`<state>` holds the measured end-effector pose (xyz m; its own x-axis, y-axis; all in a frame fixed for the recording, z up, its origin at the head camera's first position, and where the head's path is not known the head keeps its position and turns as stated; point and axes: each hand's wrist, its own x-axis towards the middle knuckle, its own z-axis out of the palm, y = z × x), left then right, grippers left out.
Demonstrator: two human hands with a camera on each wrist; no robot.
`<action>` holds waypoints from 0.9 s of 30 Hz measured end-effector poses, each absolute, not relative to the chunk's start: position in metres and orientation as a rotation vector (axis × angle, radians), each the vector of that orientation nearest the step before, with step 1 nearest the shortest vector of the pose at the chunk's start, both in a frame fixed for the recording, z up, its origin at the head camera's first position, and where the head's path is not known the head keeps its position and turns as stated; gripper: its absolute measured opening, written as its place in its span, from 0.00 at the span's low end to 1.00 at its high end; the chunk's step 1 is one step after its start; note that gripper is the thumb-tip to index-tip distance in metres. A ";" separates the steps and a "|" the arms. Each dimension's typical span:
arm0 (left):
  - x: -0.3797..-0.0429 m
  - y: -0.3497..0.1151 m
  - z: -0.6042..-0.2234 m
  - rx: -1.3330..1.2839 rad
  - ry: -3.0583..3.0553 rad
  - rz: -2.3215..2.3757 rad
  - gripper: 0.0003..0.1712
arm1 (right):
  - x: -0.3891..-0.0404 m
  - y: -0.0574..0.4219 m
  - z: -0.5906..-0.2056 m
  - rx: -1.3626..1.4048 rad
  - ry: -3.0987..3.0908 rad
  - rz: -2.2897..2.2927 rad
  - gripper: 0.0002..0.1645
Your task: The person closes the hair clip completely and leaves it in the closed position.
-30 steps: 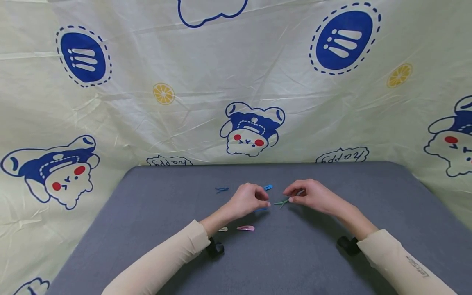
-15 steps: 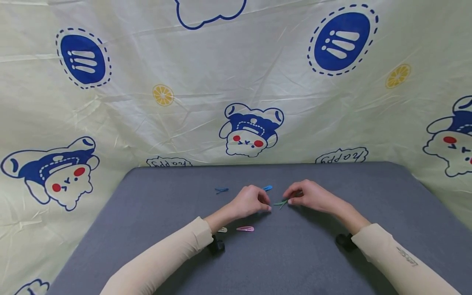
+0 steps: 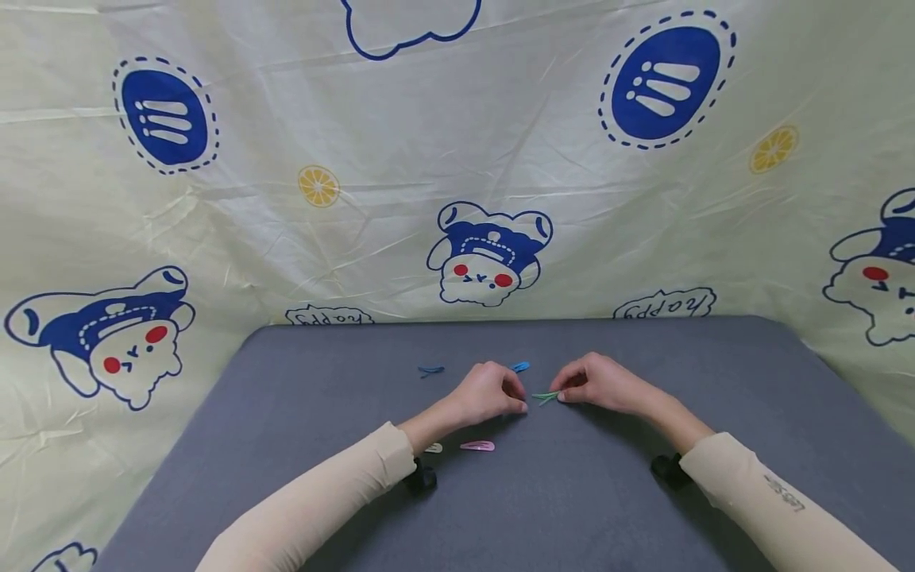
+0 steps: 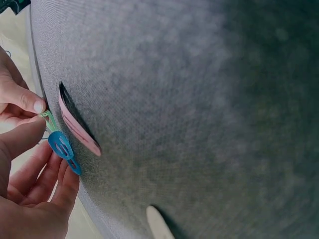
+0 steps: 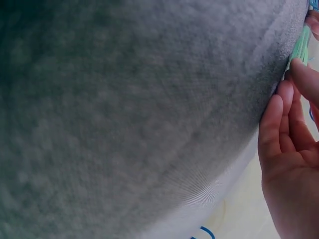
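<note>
In the head view my left hand [image 3: 482, 397] and right hand [image 3: 604, 384] face each other over the table. A blue snap hair clip [image 4: 61, 144] is pinched between my left thumb and fingers, as the left wrist view shows; from the head it is hidden. My right thumb and fingertips pinch one end of a green snap hair clip [image 3: 546, 396], whose sprung-apart prongs point toward the left hand. Thin green bars of this clip [image 5: 299, 47] also appear at the right wrist view's edge.
On the grey table [image 3: 322, 413] lie a dark blue clip [image 3: 431, 370], another blue clip [image 3: 520, 366] behind the left hand, a pink clip [image 3: 477, 446] and a cream clip [image 3: 434, 448] beside the left forearm. A printed curtain [image 3: 386, 159] hangs behind.
My left hand has shifted slightly right and down, and the blue clip that showed beneath it has gone out of sight in the head view. The green clip stays pinched in the right hand.
</note>
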<state>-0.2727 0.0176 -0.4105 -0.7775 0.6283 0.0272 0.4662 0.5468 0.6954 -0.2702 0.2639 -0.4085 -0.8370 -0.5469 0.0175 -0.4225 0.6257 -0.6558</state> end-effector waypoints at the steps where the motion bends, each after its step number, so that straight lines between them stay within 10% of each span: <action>1: -0.273 0.017 -0.410 0.917 2.555 1.049 0.06 | -0.270 0.263 -0.408 -0.797 2.667 -1.008 0.05; 27: -0.272 -0.006 -0.406 0.878 2.521 1.159 0.12 | -0.249 0.252 -0.397 -0.719 2.819 -1.031 0.04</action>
